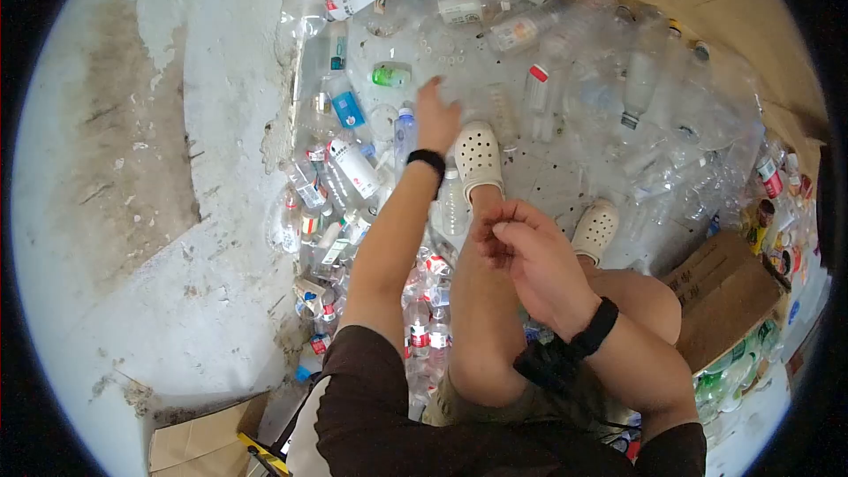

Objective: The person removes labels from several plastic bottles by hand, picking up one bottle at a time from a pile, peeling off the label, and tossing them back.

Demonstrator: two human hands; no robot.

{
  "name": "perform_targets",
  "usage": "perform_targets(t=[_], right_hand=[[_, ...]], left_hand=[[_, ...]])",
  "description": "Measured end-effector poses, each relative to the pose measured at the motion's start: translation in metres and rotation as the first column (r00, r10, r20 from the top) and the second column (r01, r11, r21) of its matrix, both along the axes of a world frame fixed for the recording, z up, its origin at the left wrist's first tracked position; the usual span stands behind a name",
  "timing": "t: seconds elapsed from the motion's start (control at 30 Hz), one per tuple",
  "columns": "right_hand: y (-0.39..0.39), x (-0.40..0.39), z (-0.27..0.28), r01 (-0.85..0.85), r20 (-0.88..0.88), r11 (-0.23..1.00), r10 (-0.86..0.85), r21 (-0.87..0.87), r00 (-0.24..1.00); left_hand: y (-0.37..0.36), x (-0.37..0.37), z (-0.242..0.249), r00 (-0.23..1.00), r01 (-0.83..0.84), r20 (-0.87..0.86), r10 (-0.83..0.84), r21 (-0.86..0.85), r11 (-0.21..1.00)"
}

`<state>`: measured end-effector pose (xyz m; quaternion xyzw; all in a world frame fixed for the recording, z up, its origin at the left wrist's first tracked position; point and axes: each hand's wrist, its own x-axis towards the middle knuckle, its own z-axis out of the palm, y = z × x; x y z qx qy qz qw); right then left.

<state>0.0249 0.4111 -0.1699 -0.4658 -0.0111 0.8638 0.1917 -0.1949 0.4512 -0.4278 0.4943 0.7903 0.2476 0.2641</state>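
Clear, crumpled plastic bottles point(565, 62) lie heaped on a pale, gritty concrete floor point(132, 212); many carry white, red or blue labels. Perforated white foam clogs point(478, 157) sit among them. Brown cardboard box point(724, 287) at right, flat-sided.

The left hand point(436, 119) reaches forward with arm extended, fingers spread loosely, holding nothing, just above a clear bottle with a blue cap point(404, 134). The right hand point(521, 252) is bent inward over the knee, fingertips pinched together; any held item is too small to tell. Both wrists carry black bands.
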Motion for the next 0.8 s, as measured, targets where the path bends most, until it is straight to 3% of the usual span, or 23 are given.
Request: perform_targets(t=[0.03, 0.1, 0.13, 0.2, 0.3, 0.37, 0.4, 0.43, 0.47, 0.5, 0.57, 0.7, 0.8], right_hand=[[0.0, 0.001, 0.001, -0.015, -0.01, 1.0, 0.015, -0.013, 1.0], [-0.003, 0.001, 0.0, -0.037, -0.02, 0.998, 0.036, -0.041, 0.999], [-0.004, 0.001, -0.002, -0.055, -0.024, 0.998, 0.055, -0.038, 0.998], [-0.005, 0.001, -0.004, -0.073, -0.025, 0.997, 0.072, -0.038, 0.997], [-0.006, 0.0, -0.004, -0.054, -0.016, 0.998, 0.053, -0.04, 0.998], [-0.005, -0.001, -0.005, -0.053, -0.015, 0.998, 0.052, -0.024, 0.999], [-0.005, -0.001, -0.006, -0.048, -0.017, 0.999, 0.047, -0.02, 0.999], [-0.006, -0.002, -0.007, -0.045, -0.015, 0.999, 0.045, -0.013, 0.999], [-0.008, -0.001, -0.006, -0.041, -0.013, 0.999, 0.041, -0.006, 0.999], [-0.008, -0.002, -0.005, -0.032, -0.016, 0.999, 0.032, 0.002, 0.999], [-0.008, -0.004, -0.001, -0.043, -0.002, 0.999, 0.043, -0.013, 0.999], [-0.011, -0.007, 0.0, -0.018, 0.034, 1.0, 0.018, 0.003, 0.999], [-0.01, -0.008, -0.002, 0.058, -0.001, 0.997, -0.058, 0.045, 0.998]], left_hand=[[-0.021, -0.021, 0.004, 0.991, -0.119, -0.072, 0.111, -0.113, 0.986], [-0.053, -0.04, 0.013, 0.883, -0.342, -0.429, 0.19, -0.31, 0.887], [-0.069, -0.046, 0.008, 0.883, -0.344, -0.43, 0.189, -0.318, 0.883], [-0.095, -0.055, -0.009, 0.89, -0.38, -0.427, 0.156, -0.511, 0.771], [-0.099, -0.064, -0.007, 0.937, -0.239, -0.347, 0.025, -0.587, 0.773], [-0.089, -0.066, 0.007, 0.939, -0.246, -0.344, 0.024, -0.618, 0.747], [-0.086, -0.073, 0.012, 0.95, -0.255, 0.032, 0.309, -0.488, 0.835], [-0.08, -0.076, 0.023, 0.77, -0.323, 0.44, 0.463, -0.356, 0.877], [-0.076, -0.077, 0.034, 0.42, -0.315, 0.816, 0.397, -0.279, 0.907], [-0.074, -0.074, 0.045, 0.426, -0.308, 0.818, 0.387, -0.271, 0.912], [-0.053, -0.047, 0.1, -0.092, -0.18, 0.986, 0.138, -0.153, 0.972], [-0.015, -0.007, 0.133, -0.141, -0.026, 0.989, 0.053, -0.057, 0.998], [0.03, 0.036, 0.128, 0.013, 0.096, 0.999, 0.043, -0.044, 0.994]])
